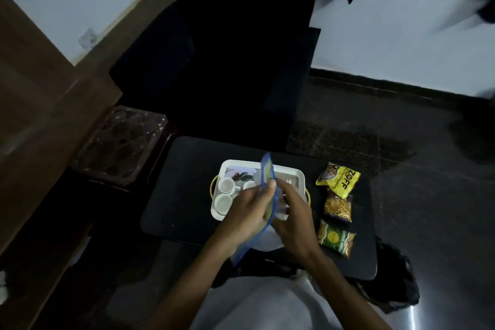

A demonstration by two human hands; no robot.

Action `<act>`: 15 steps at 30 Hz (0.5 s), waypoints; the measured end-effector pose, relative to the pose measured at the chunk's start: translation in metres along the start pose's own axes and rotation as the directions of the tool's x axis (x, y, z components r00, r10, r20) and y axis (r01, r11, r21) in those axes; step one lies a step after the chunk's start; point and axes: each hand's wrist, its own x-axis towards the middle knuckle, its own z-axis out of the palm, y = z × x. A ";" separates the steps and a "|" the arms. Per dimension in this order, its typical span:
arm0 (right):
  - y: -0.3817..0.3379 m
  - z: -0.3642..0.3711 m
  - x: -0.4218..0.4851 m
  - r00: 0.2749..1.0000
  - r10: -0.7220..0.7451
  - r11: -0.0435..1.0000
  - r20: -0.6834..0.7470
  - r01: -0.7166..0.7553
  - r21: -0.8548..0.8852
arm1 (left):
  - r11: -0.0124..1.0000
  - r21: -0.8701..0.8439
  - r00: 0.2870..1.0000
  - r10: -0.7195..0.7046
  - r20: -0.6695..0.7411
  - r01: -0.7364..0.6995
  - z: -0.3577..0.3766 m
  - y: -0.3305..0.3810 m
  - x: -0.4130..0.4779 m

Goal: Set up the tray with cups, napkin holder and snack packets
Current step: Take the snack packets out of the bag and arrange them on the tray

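A white tray lies on the small black table; two white cups stand at its left side, one behind the other. Above the tray's near right corner both my hands hold a blue-edged clear packet upright. My left hand grips its left face, thumb near the top. My right hand holds its right side, where pale contents show. Three snack packets lie in a row right of the tray: a yellow one, a brownish one, a green one.
A dark armchair stands just behind the table. A low stool with a patterned top sits at the left, beside a wooden cabinet. Dark floor stretches to the right. My pale-clothed lap is at the near edge.
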 end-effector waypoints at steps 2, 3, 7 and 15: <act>-0.002 0.004 0.001 0.996 -0.009 0.999 -0.086 0.006 -0.040 | 0.970 0.209 0.991 0.135 -0.020 -0.128 -0.010 -0.005 -0.003; -0.006 0.006 0.003 0.989 -0.001 0.998 -0.146 -0.007 -0.057 | 0.953 0.238 0.974 0.210 -0.078 -0.187 -0.016 -0.007 -0.007; -0.016 0.005 0.005 0.880 0.089 0.994 -0.467 -0.110 -0.019 | 0.924 0.258 0.843 0.368 -0.393 -0.283 -0.042 -0.031 -0.028; -0.037 0.021 -0.012 0.699 0.488 0.800 -0.523 -0.119 0.587 | 0.710 -0.595 0.916 -0.381 0.124 0.375 -0.028 -0.050 -0.045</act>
